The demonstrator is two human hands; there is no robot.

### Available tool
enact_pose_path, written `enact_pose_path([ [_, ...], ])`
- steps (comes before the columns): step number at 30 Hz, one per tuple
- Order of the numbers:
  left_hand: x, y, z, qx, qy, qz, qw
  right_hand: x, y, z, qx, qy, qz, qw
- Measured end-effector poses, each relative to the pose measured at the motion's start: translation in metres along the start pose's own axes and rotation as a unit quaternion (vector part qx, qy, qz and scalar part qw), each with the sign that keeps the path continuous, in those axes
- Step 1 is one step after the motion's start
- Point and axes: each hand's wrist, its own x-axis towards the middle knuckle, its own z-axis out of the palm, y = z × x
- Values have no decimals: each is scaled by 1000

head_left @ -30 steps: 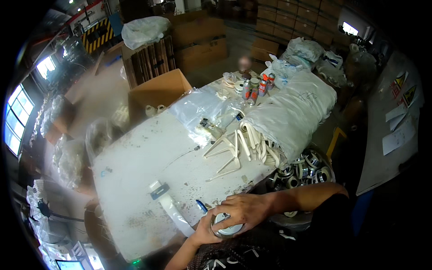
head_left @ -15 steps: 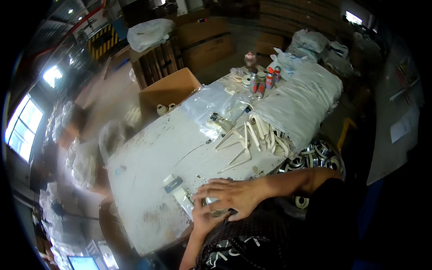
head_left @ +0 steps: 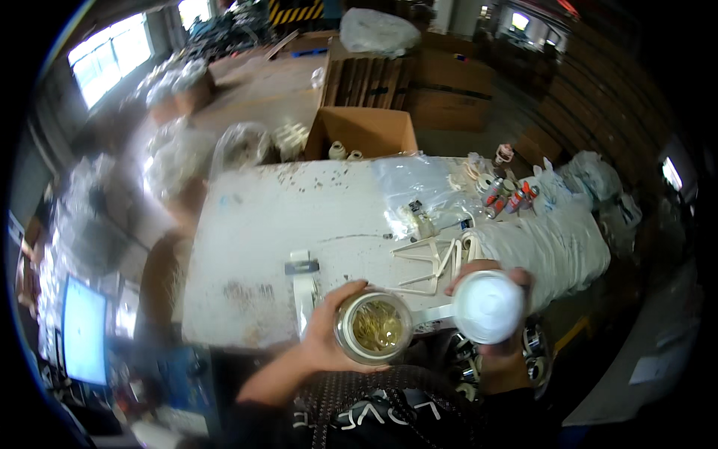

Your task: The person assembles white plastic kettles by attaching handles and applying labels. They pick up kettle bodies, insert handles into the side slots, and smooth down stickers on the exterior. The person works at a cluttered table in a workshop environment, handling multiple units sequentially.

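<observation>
My left hand (head_left: 331, 335) is wrapped round an open clear jar (head_left: 409, 329) close to my body. Yellow-green strands, like tea leaves in liquid, show through its round mouth. Off to the right, my right hand (head_left: 499, 363) grips a round white lid (head_left: 488, 307), with a pale strap or handle-like strip reaching from it toward the jar. Lid and jar are apart. Just beyond the lid, cream-coloured handle-like parts (head_left: 437, 258) lie on the white worktable (head_left: 262, 217).
A tape dispenser (head_left: 302, 266) lies left of the jar. Spray cans (head_left: 516, 200), clear plastic bags (head_left: 411, 179) and a large white wrapped bundle (head_left: 553, 243) occupy the right side. An open cardboard box (head_left: 359, 131) stands beyond the table. Shiny metal rings (head_left: 535, 340) sit below its right edge.
The lid has come off the jar, and my hands, earlier together on it, are now apart. My right hand moved right with the lid. My view has turned left.
</observation>
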Motion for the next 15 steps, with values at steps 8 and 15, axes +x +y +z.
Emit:
enact_pose_path([
  [8, 55, 86, -36, 165, 20, 227, 960, 27, -70, 50, -20, 60, -103, 993],
  [15, 56, 132, -44, 303, 60, 240, 920, 32, -81, 63, -23, 98, -153, 983],
])
